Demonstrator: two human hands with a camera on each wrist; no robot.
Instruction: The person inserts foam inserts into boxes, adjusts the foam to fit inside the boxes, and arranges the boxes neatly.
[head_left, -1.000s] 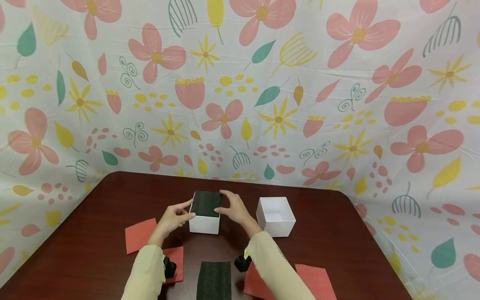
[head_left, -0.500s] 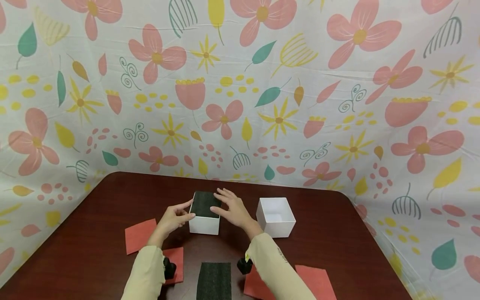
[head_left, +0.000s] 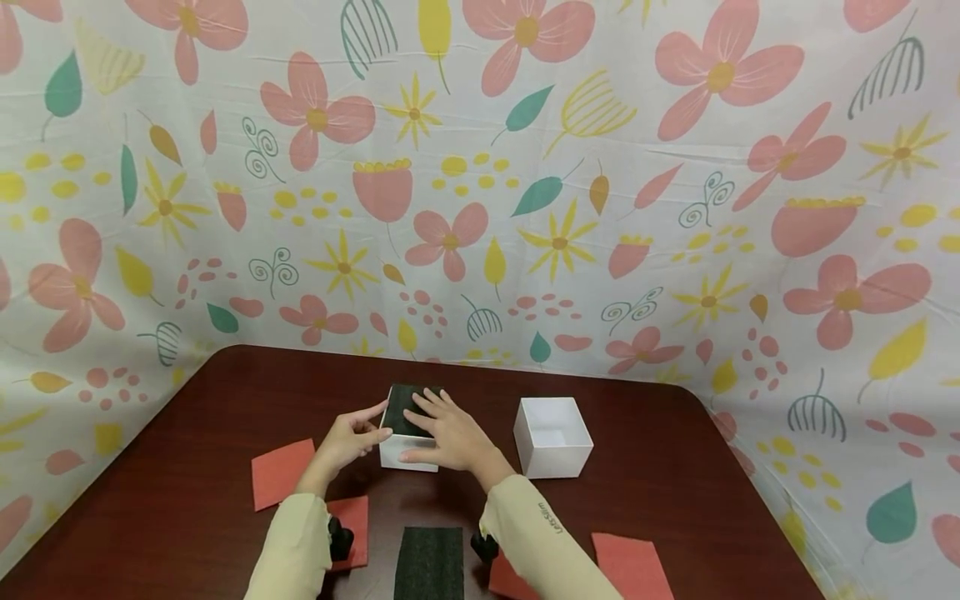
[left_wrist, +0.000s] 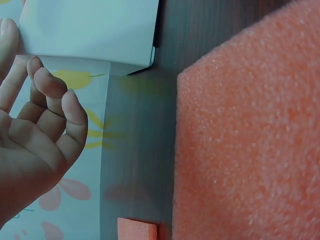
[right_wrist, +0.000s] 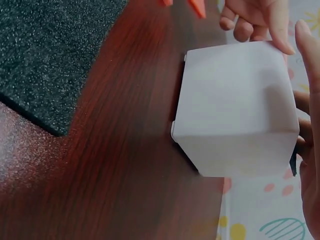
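A white box (head_left: 397, 455) stands on the table with a dark green-black felt-like sheet (head_left: 402, 405) over its top. My left hand (head_left: 347, 442) grips the box's left side, thumb at the front corner and index finger toward the back. Its other fingers curl loosely beside the white wall, as the left wrist view shows. Over the sheet, my right hand (head_left: 450, 435) lies with spread fingers, its thumb crossing the front of the box. In the right wrist view, the box (right_wrist: 230, 95) shows its white sides, with a dark edge poking out near the right fingers.
To the right stands a second white box (head_left: 552, 454), its top uncovered. Another dark sheet (head_left: 430, 562) lies at the near edge. Coral foam pieces lie left (head_left: 282, 473) and right (head_left: 632, 565), others partly under the forearms. A floral curtain (head_left: 480, 183) hangs behind the table.
My right hand has let go of the box's right edge and moved left onto the dark sheet, fingers spread. The left hand keeps its grip.
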